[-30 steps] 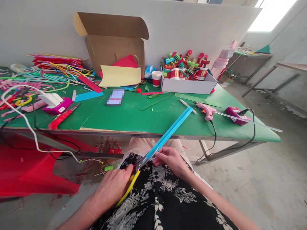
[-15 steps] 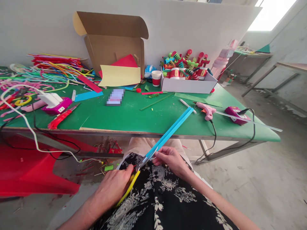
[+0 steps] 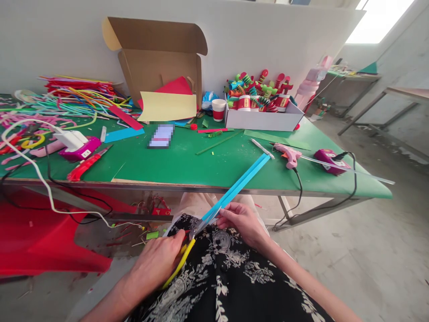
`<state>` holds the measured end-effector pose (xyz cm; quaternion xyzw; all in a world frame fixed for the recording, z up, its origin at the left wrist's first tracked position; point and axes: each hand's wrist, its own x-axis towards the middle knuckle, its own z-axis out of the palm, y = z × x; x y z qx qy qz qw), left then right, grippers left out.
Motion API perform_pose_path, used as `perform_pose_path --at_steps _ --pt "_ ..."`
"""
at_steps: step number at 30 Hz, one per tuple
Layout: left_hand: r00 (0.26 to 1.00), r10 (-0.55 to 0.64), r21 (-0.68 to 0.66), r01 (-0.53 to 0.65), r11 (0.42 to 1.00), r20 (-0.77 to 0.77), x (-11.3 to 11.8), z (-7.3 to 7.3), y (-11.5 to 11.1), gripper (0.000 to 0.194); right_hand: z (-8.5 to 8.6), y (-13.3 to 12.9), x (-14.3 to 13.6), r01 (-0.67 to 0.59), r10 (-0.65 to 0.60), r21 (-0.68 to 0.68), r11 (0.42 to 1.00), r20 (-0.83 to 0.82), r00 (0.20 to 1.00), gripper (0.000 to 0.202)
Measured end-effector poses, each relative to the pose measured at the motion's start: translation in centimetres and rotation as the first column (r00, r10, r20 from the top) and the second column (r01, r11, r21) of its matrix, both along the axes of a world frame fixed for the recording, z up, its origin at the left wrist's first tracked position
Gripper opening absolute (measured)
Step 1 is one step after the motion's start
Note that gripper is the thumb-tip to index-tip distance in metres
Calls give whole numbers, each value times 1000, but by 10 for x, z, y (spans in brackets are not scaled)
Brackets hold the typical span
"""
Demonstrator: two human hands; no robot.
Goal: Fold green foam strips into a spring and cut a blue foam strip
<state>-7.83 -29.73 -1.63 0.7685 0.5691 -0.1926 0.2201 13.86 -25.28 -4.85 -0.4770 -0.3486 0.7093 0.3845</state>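
My left hand [image 3: 160,255] is wrapped round the yellow handles of a pair of scissors [image 3: 188,254]. The scissor blades lie along the near end of a long blue paper strip [image 3: 239,184], which has a lengthwise line down it. My right hand [image 3: 238,220] pinches the strip's near end beside the blade tips. The strip's far end reaches over the green table [image 3: 187,167], close to a thin white stick [image 3: 263,148]. A pink glue gun [image 3: 288,154] lies right of that end.
A white box [image 3: 264,120] of paper-cup figures stands at the back, beside a paper cup [image 3: 218,110]. An open cardboard box [image 3: 161,67], coloured pipe cleaners [image 3: 80,96] and a red-handled knife [image 3: 85,166] are further left. Cables hang over the front edge.
The blue strip and my right hand have shifted slightly; the strip's far end sits a little lower. The scissors and my left hand have barely moved.
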Motion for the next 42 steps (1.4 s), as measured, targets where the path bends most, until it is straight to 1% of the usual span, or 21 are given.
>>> perform_pose_path --at_steps 5,12,17,23,31,36,42 --pt "1000 1 14 -1 1000 12 1 0 2 31 -1 -2 -1 -52 51 33 998 35 998 40" --pt "999 -23 35 22 999 29 2 -3 3 29 -1 -2 -1 -93 91 34 995 55 994 41" --pt "999 -47 24 47 999 8 3 -3 3 31 -1 -2 -1 -88 86 35 996 57 995 42" --pt "999 -47 6 46 999 19 4 -2 3 31 -2 -2 -1 -84 81 36 996 58 995 42" --pt "1000 -24 -7 24 1000 -8 4 -1 2 31 -2 -2 -1 -88 86 39 995 51 995 41" --pt "999 -35 1 35 999 8 4 -3 2 30 -1 -3 -2 -77 75 33 996 46 996 41" --pt "1000 -15 -13 15 1000 -1 5 -1 1 29 2 -2 0 -73 72 31 997 44 996 40"
